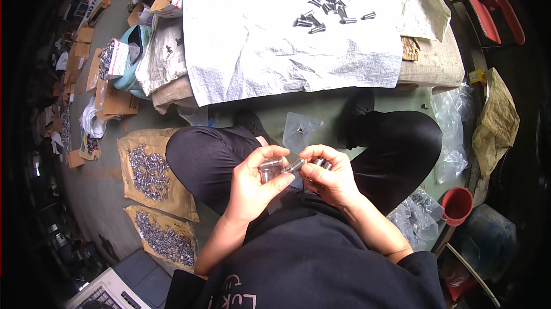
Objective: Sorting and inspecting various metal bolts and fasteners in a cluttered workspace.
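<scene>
My left hand (250, 189) is closed around several shiny metal bolts (270, 164), short cylinders with a wider end. My right hand (332, 178) is closed too, with more bolts (321, 162) among its curled fingers. Between the two hands, the fingertips meet at one tilted bolt (295, 165). Just beyond them is a clear plastic bag (299, 129), and I cannot tell whether either hand holds it. A loose cluster of similar bolts (330, 4) lies on the white woven sheet (247, 39) in front of me.
Two brown sacks bearing heaps of small metal parts (149, 174) (163, 240) lie on the floor at left. Cardboard boxes (109, 99) and a teal bag (135, 59) stand beyond them. On the right are filled clear bags (416, 214), a red bucket (457, 205) and a red chair (485, 19).
</scene>
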The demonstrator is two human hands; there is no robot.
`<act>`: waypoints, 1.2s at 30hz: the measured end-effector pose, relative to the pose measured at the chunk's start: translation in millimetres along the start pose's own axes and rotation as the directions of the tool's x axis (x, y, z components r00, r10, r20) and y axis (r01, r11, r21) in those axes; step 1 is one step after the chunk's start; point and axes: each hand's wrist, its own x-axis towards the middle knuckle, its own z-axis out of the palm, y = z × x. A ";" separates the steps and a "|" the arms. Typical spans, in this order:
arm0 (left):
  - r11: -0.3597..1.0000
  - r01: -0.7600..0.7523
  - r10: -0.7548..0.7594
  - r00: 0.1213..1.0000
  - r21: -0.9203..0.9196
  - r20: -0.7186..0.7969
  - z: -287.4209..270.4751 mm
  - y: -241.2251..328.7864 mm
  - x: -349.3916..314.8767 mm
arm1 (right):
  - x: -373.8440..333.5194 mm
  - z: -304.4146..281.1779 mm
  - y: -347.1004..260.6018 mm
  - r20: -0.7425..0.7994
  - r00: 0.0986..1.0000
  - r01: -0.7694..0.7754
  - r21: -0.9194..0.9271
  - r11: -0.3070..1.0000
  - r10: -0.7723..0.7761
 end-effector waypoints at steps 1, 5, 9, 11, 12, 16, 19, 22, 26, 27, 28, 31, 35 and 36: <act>0.986 -0.095 0.098 0.995 0.134 -0.014 0.9 0.1 -0.1 | 0.3 0.2 -0.2 -0.005 1.000 -0.002 0.007 1.000 0.002; 0.898 -0.178 0.198 0.980 0.403 -0.008 2.3 3.2 -1.2 | 1.7 0.8 -1.9 0.004 1.000 -0.002 0.003 1.000 0.002; 0.655 -0.378 0.371 0.915 0.654 0.157 4.8 7.7 1.9 | 3.3 -1.0 -0.8 0.033 0.998 -0.049 -0.001 0.999 0.049; 0.970 -0.074 0.060 0.996 0.233 0.065 1.0 3.2 -0.6 | 4.1 -3.2 0.2 0.058 0.997 -0.059 -0.011 0.998 0.060; 0.998 0.053 -0.052 0.994 -0.017 0.091 1.1 9.1 -0.2 | 4.1 -5.0 -0.8 0.078 0.994 -0.078 0.084 0.993 0.072; 0.937 0.165 -0.127 0.982 -0.309 0.138 -9.7 4.5 2.6 | 10.8 -7.6 -3.8 0.167 0.985 -0.103 0.366 0.925 0.044; 0.996 0.073 -0.069 0.994 -0.054 0.080 -12.6 2.3 2.7 | 9.9 -9.8 -5.0 0.148 0.985 -0.126 0.287 0.950 0.086; 0.872 -0.152 0.200 0.978 0.466 -0.056 -7.9 -3.9 3.3 | 8.8 -9.8 -3.4 0.124 0.985 -0.129 0.099 0.987 0.117; 0.686 -0.300 0.355 0.933 0.663 0.055 -5.0 2.4 6.0 | 5.9 0.3 -8.3 0.088 0.991 -0.092 -0.101 0.991 0.101; 0.686 -0.300 0.355 0.933 0.663 0.055 -4.5 4.1 5.3 | 5.2 2.7 -9.7 0.098 0.993 -0.055 -0.165 0.985 0.072; 0.638 -0.252 0.302 0.951 0.727 0.065 -3.5 7.4 4.1 | 4.9 7.7 -10.5 0.097 0.995 0.000 -0.224 0.975 0.022; 0.529 -0.253 0.306 0.947 0.810 0.095 -4.8 6.6 5.5 | 6.3 5.5 -4.5 0.145 0.985 0.141 -0.379 0.915 -0.091; 0.606 -0.233 0.273 0.959 0.760 0.077 -10.4 7.8 7.3 | 2.2 7.6 -15.8 0.086 0.993 -0.056 -0.251 0.966 0.080; 0.579 -0.225 0.245 0.965 0.784 0.096 -10.6 9.2 6.8 | 2.0 7.3 -14.6 0.086 0.993 -0.056 -0.250 0.967 0.079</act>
